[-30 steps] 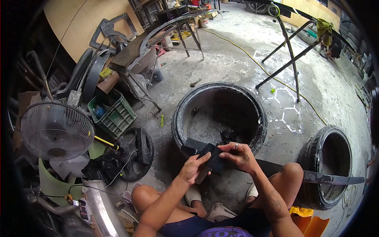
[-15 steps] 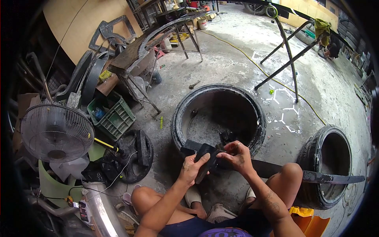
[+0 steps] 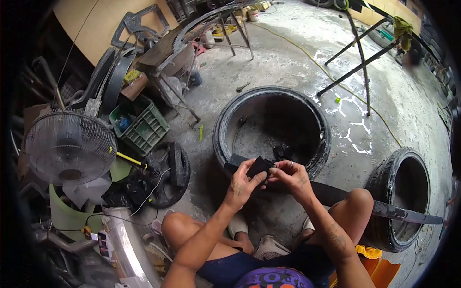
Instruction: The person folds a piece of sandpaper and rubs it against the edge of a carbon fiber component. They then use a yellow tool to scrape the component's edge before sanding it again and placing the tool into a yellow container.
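My left hand (image 3: 243,185) is closed round a small black sheet (image 3: 260,166), which looks like a folded piece of sandpaper. With thumb and fingertips my right hand (image 3: 291,178) pinches the sheet's right edge. Both hands are close together above the near rim of a large tyre (image 3: 222,139) lying on the floor. A long dark strip-shaped part (image 3: 365,203) runs below the hands, its right end across a second tyre (image 3: 422,177). The dark block-like end (image 3: 235,162) beside my left hand may belong to it; the hands hide the join.
At left stand a fan (image 3: 69,149), a green crate (image 3: 149,127) and a black wheel-shaped base (image 3: 180,185). A metal stand (image 3: 360,62) and a yellow cable (image 3: 307,54) are farther off. Orange parts (image 3: 374,264) lie by my right leg.
The black sheet has been turned, and its broad face now shows between my hands. My left hand has moved slightly up and right. The whole view has shifted a little.
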